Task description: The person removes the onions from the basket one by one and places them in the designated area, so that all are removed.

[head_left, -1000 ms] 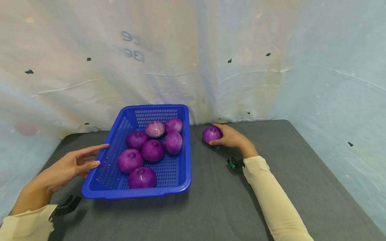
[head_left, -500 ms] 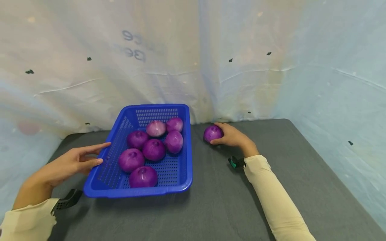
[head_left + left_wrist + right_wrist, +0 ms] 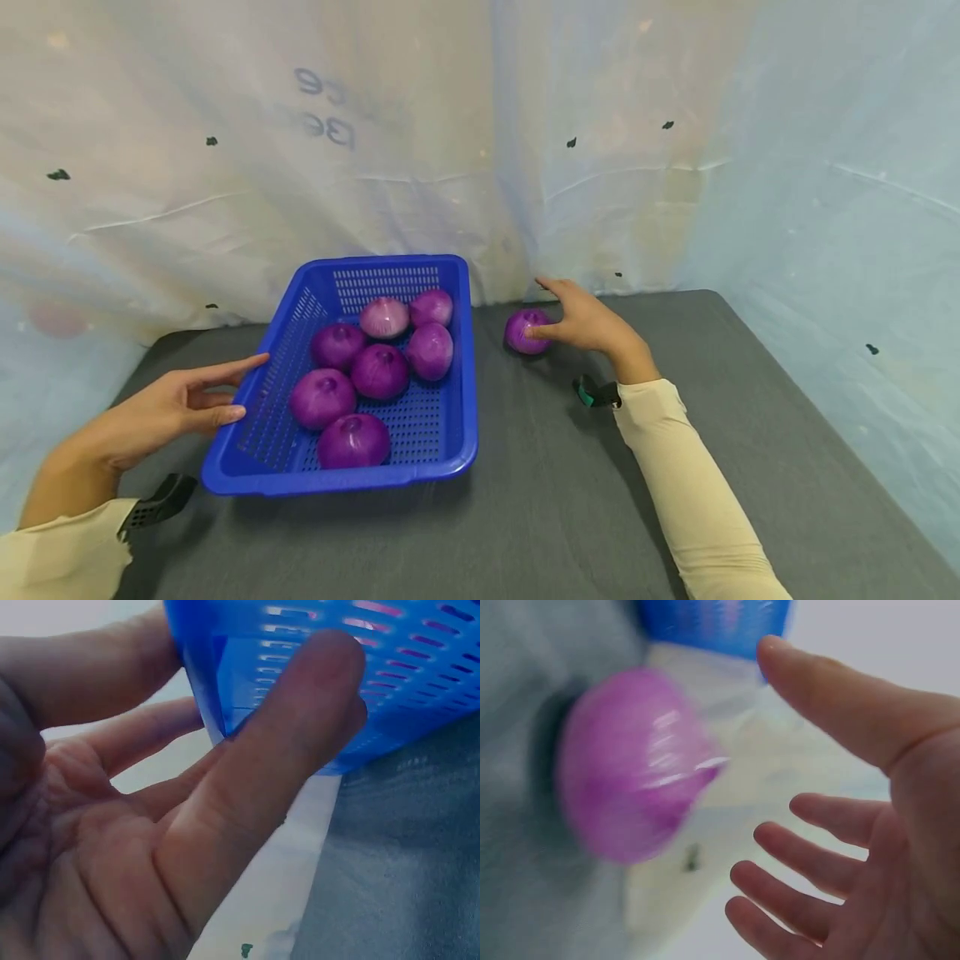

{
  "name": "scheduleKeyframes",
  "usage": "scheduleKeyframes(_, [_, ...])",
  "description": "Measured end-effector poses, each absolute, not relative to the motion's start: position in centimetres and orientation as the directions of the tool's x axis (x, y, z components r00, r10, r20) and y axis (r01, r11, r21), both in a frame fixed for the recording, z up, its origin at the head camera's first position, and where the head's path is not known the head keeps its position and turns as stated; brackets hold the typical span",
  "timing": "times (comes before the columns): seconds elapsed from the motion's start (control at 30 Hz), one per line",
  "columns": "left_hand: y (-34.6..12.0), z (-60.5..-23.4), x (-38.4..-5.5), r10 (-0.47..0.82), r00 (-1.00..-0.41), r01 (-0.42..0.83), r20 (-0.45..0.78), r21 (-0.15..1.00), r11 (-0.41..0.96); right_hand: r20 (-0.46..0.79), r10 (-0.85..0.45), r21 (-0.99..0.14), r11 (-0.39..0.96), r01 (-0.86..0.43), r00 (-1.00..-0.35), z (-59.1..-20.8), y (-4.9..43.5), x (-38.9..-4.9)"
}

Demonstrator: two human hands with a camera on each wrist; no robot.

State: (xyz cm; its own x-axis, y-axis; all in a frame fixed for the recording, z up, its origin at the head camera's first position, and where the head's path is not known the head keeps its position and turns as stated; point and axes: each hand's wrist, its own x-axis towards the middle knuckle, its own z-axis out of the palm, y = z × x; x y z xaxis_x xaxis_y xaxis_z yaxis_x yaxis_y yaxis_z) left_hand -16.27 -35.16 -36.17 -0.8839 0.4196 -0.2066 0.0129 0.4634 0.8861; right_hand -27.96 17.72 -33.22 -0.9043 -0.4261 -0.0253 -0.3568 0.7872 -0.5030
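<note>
In the head view, my left hand [image 3: 168, 412] is at the left side of a blue perforated plastic basket [image 3: 341, 479]. Its index fingertip touches the rim, and the thumb lies along the outer wall; the left wrist view shows the fairly straight thumb [image 3: 277, 742] over the slotted side. Several purple onions sit in the basket, one of them paler [image 3: 385, 318]. A single purple onion [image 3: 517, 332] rests on the grey surface to the basket's right. My right hand [image 3: 592, 323] is spread beside that onion; the right wrist view has a gap between the fingers and the onion [image 3: 630, 765].
The dark grey tabletop [image 3: 540, 517] extends around the basket and under both arms. A pale plastic sheet [image 3: 480, 150] with dark marks hangs along its back edge and continues down both sides. Each wrist wears a dark strap [image 3: 596, 392].
The right hand has let go of the lone onion, spread its fingers and shifted slightly right. The onion stays where it was. The left hand keeps its place at the basket.
</note>
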Motion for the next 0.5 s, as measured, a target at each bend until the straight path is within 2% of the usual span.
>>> scheduleKeyframes(0.27, [-34.9,-35.8,-16.1,0.377,-0.903,0.052,-0.208,0.816,0.575,0.122,-0.551,-0.508,0.68,-0.529,-0.825,-30.3,14.6,-25.2])
scheduleKeyframes(0.5, [-34.8,-35.7,-15.9,0.362,-0.906,0.055,-0.218,0.788,0.614,0.179,-0.65,-0.495,0.589,-0.639,-0.738,-30.3,11.3,-22.8])
